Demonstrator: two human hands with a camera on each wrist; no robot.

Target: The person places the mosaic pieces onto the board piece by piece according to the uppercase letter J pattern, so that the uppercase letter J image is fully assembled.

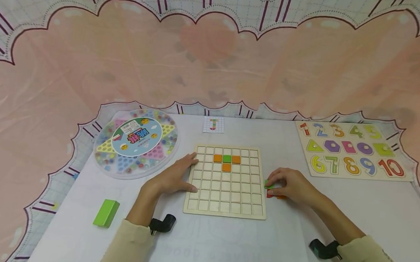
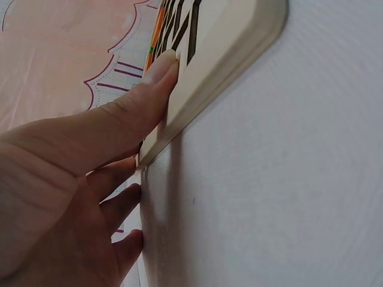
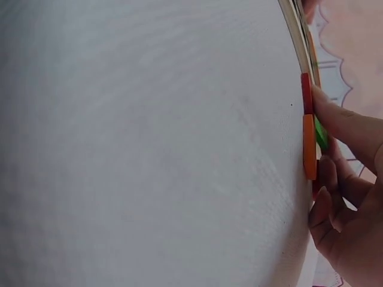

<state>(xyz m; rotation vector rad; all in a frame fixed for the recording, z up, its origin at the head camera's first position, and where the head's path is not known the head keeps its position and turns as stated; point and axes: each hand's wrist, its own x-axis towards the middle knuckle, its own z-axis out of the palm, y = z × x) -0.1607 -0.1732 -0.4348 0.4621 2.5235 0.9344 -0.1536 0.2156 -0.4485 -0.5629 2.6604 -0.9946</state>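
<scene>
A pale wooden grid board point(image 1: 227, 197) lies mid-table, with a green tile point(image 1: 226, 159) and three orange tiles point(image 1: 226, 168) in its upper cells. My left hand point(image 1: 172, 175) rests at the board's left edge, thumb on top and fingers spread along the side. Just beyond the right edge, my right hand point(image 1: 295, 185) pinches a green tile point(image 3: 321, 134) between thumb and fingers, tilted. Below that hand lie a red tile point(image 3: 307, 92) and an orange tile point(image 3: 309, 146); another red piece is mostly hidden by the fingers.
A small card point(image 1: 213, 124) with a coloured J pattern lies behind the board. To the left are a round marble game board point(image 1: 101, 166) and a green block point(image 1: 106, 213). A number-and-shape puzzle point(image 1: 339, 158) lies at the back right.
</scene>
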